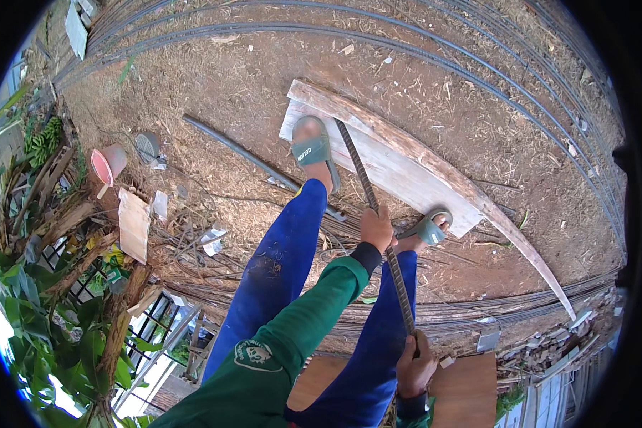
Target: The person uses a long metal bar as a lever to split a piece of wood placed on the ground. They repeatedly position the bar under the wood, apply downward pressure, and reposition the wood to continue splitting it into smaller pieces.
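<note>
A long ribbed steel bar [358, 164] runs from the pale wooden board [406, 187] down toward me. My left hand [376, 228] grips it around its middle, and my right hand [416, 365] holds it lower, near the bottom of the view. Its far end rests on or by the board, beside my left sandaled foot [311, 148]. My right foot [426, 230] stands at the board's right part, close to the bar. A long weathered wooden strip [464, 187] lies along the board's far edge.
Long bundles of thin metal rods [378, 41] curve across the dirt behind and around me. A grey pipe [235, 151] lies left of my feet. Further left are a pink bucket [105, 165], scrap cardboard [133, 225] and leafy plants [36, 328]. Rubble [542, 353] lies at lower right.
</note>
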`<action>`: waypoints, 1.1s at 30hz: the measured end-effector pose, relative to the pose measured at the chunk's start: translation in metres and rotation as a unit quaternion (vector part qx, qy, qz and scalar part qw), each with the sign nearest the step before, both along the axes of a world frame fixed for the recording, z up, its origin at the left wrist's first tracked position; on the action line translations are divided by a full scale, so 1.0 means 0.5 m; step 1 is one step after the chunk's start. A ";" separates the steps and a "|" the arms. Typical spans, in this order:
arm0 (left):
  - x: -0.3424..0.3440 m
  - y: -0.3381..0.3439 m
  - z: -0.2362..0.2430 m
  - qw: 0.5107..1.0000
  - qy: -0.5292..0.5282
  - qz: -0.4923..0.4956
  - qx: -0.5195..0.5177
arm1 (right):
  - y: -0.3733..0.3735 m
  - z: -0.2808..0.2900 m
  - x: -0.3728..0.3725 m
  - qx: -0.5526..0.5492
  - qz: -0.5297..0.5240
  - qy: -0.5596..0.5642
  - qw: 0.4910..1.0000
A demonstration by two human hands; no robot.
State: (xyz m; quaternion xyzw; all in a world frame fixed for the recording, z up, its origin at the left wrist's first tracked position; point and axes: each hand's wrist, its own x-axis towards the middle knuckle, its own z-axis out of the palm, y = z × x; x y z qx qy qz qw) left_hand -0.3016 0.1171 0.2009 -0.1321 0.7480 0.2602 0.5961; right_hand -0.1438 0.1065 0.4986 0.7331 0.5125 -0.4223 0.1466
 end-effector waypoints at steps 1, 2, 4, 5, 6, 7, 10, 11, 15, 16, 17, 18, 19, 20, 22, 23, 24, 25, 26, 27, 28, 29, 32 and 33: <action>0.014 -0.013 -0.033 0.985 0.024 -0.165 0.045 | -0.011 -0.041 0.032 0.008 -0.020 0.010 1.000; 0.029 -0.021 -0.066 0.931 0.091 -0.323 0.146 | -0.023 -0.087 0.069 0.005 -0.004 0.008 1.000; 0.064 -0.018 -0.120 0.893 0.115 -0.425 0.093 | -0.046 -0.201 0.150 0.009 0.035 -0.002 0.999; 0.082 -0.008 -0.136 0.925 0.126 -0.358 0.003 | -0.058 -0.263 0.191 -0.010 0.066 -0.018 0.998; 0.100 0.006 -0.146 0.930 0.153 -0.331 -0.042 | -0.069 -0.322 0.232 0.042 0.091 0.026 0.995; 0.116 0.023 -0.152 0.919 0.188 -0.340 -0.063 | -0.076 -0.381 0.271 0.068 0.112 0.054 0.990; 0.159 0.082 -0.164 0.902 0.276 -0.325 -0.071 | -0.076 -0.525 0.382 0.080 0.161 0.074 0.981; 0.172 0.101 -0.170 0.910 0.274 -0.304 -0.067 | -0.067 -0.567 0.412 0.099 0.162 0.086 0.978; 0.204 0.149 -0.197 0.921 0.284 -0.258 -0.070 | -0.017 -0.676 0.470 0.138 0.219 0.062 0.964; 0.207 0.153 -0.200 0.924 0.273 -0.260 -0.062 | -0.004 -0.682 0.470 0.150 0.230 0.056 0.960; 0.207 0.154 -0.200 0.926 0.278 -0.250 -0.046 | 0.006 -0.673 0.464 0.144 0.230 0.055 0.961; 0.205 0.151 -0.198 0.925 0.289 -0.242 -0.046 | 0.011 -0.651 0.450 0.132 0.232 0.053 0.962; 0.199 0.144 -0.192 0.933 0.272 -0.228 -0.055 | 0.020 -0.616 0.438 0.103 0.235 0.036 0.966; 0.191 0.134 -0.183 0.946 0.232 -0.219 -0.055 | 0.020 -0.566 0.416 0.122 0.233 0.027 0.964; 0.165 0.106 -0.148 0.954 0.206 -0.209 -0.060 | 0.017 -0.432 0.364 0.107 0.199 0.045 0.973; 0.147 0.089 -0.126 0.945 0.232 -0.227 -0.045 | 0.013 -0.358 0.331 0.078 0.191 0.033 0.978; 0.124 0.072 -0.102 0.917 0.262 -0.299 -0.043 | 0.007 -0.286 0.291 0.054 0.161 0.035 0.985; 0.098 0.056 -0.080 0.920 0.263 -0.291 0.018 | 0.005 -0.222 0.252 -0.055 0.141 -0.004 0.988; 0.070 0.044 -0.061 0.916 0.263 -0.302 0.029 | 0.003 -0.168 0.208 0.046 0.136 0.038 0.989; 0.039 0.037 -0.048 0.939 0.228 -0.259 -0.001 | 0.007 -0.126 0.168 0.006 0.110 0.023 0.994; 0.008 0.035 -0.040 0.947 0.221 -0.232 0.021 | 0.014 -0.099 0.129 -0.010 0.077 0.020 0.997; -0.022 0.037 -0.036 0.954 0.213 -0.211 0.028 | 0.024 -0.087 0.094 -0.011 0.072 0.020 0.997; -0.095 0.061 -0.036 0.941 0.235 -0.243 0.028 | 0.064 -0.091 0.027 -0.002 0.067 0.017 0.998; -0.110 0.071 -0.035 0.918 0.291 -0.268 0.038 | 0.076 -0.099 0.016 0.012 0.067 0.054 0.996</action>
